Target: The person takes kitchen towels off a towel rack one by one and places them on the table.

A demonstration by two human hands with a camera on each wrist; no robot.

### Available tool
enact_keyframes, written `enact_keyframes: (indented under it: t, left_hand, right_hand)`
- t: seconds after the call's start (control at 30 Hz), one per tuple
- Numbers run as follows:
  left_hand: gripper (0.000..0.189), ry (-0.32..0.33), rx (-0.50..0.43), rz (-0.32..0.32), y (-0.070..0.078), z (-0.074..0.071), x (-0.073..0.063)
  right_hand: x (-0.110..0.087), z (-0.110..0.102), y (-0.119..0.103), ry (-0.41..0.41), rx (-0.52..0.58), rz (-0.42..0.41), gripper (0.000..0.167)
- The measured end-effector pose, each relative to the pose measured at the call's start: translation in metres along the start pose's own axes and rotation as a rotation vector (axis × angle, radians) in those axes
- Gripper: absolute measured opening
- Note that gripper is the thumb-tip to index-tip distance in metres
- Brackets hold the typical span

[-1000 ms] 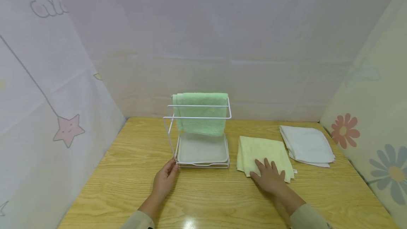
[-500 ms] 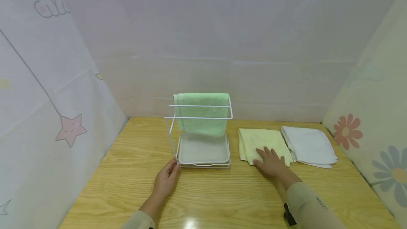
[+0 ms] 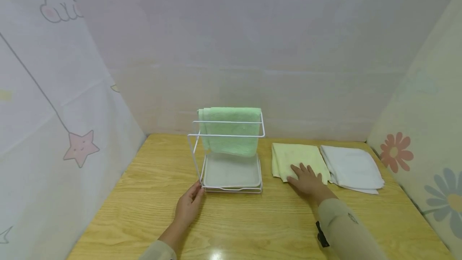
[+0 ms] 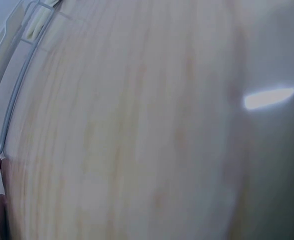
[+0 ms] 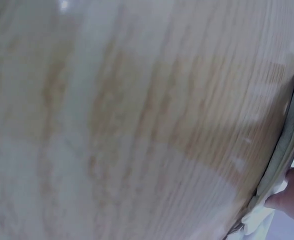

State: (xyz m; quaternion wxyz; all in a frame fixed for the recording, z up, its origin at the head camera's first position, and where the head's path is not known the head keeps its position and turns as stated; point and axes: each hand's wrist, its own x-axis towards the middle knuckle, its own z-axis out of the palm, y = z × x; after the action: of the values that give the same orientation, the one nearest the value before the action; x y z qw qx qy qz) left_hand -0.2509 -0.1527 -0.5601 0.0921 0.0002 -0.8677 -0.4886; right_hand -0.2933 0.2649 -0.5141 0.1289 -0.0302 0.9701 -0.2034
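Tabletop: pale yellow-brown wood grain, glossy, with a bright reflection toward the near edge. Enclosure: creased pale backdrop behind the far edge; left panel printed with a pink star and a white animal; right panel printed with a red flower and a grey-blue flower.

White wire rack: upright, left of the tabletop's middle, back from the near edge; green towel draped over its rearmost bar, whitish tray in its base. Left hand: thumb and fingers pinching the rack's near left base corner.

Yellow towel: folded, flat, between rack and right edge. Right hand: fingers spread, resting on its near part. White towel: folded, just beside the yellow one, near the far right corner.

Sleeves: beige, both arms.
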Motion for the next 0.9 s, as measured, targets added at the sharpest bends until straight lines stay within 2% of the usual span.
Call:
enact_keyframes:
  t: [0.37,0.57,0.7,0.9]
  left_hand:
    - [0.042,-0.013,-0.021,-0.026,0.001,-0.002,-0.001]
    - [0.043,-0.029,-0.021,-0.038,-0.001,-0.002,-0.002]
    - [0.043,-0.031,-0.022,-0.028,-0.001,-0.002,-0.002]
    - [0.043,-0.029,-0.020,-0.021,-0.002,-0.002,-0.001]
  right_hand:
    - [0.000,-0.006,-0.007,0.003,-0.013,-0.006,0.073]
    - [-0.002,-0.011,-0.012,0.048,-0.032,-0.033,0.070]
    - [0.000,-0.025,-0.023,0.102,-0.034,-0.084,0.069]
    - [0.005,-0.060,-0.045,0.169,-0.034,-0.175,0.070]
